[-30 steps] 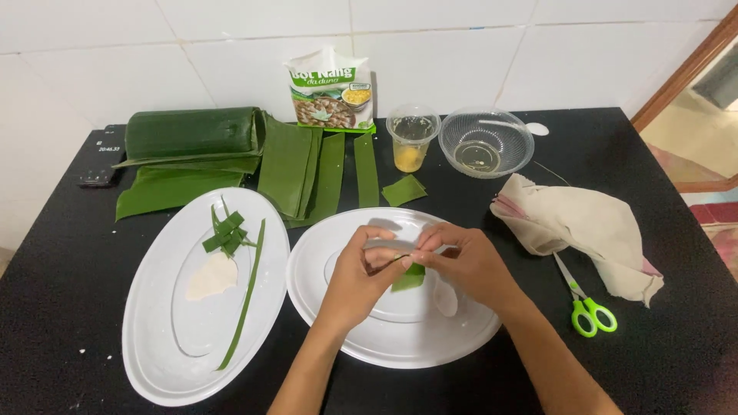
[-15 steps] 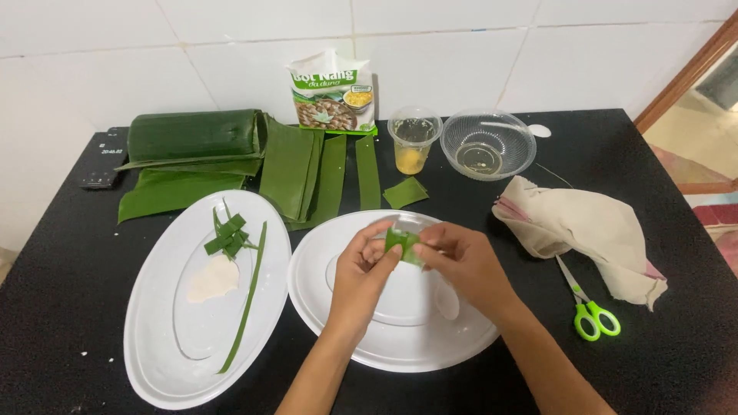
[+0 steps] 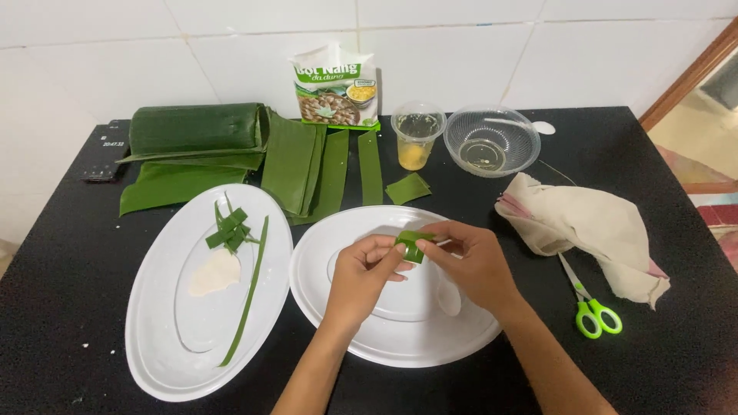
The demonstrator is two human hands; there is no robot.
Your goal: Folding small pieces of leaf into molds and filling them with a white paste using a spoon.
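White wall tiles back a black table (image 3: pixel 676 361), and over the oval white plate (image 3: pixel 338 307) nearest you your two hands meet on a small folded leaf strip (image 3: pixel 413 244). It sits in the air just above the plate's 12 o'clock rim, pinched from both sides. Your left hand (image 3: pixel 361 277) comes up from 7 o'clock with the wrist bent back and the fingers curled narrow, fingertips pressed to the strip's left end; your right hand (image 3: pixel 477 265) comes in from 5 o'clock, palm down, thumb and forefinger closed on the right end. Judge the strip as nearly weightless, thin and springy: it will likely try to unfold if you ease off, and it may split along its grain if creased hard, so hold it on the folded edges with light, even pressure, not by the loose tips. At 9 o'clock from your hands a second oval plate (image 3: pixel 154 338) carries a woven leaf knot (image 3: pixel 228 230), a long leaf blade (image 3: pixel 247 296) and a pale lump of dough (image 3: pixel 214 273). At 11 o'clock lie cut leaf strips (image 3: pixel 323 169) beside a rolled leaf bundle (image 3: pixel 192 129); at 12 o'clock stand a flour packet (image 3: pixel 334 86), a plastic cup (image 3: pixel 417 140) and a clear bowl (image 3: pixel 492 142). A crumpled cloth (image 3: pixel 592 227) and green-handled scissors (image 3: pixel 596 315) rest at 3 o'clock.
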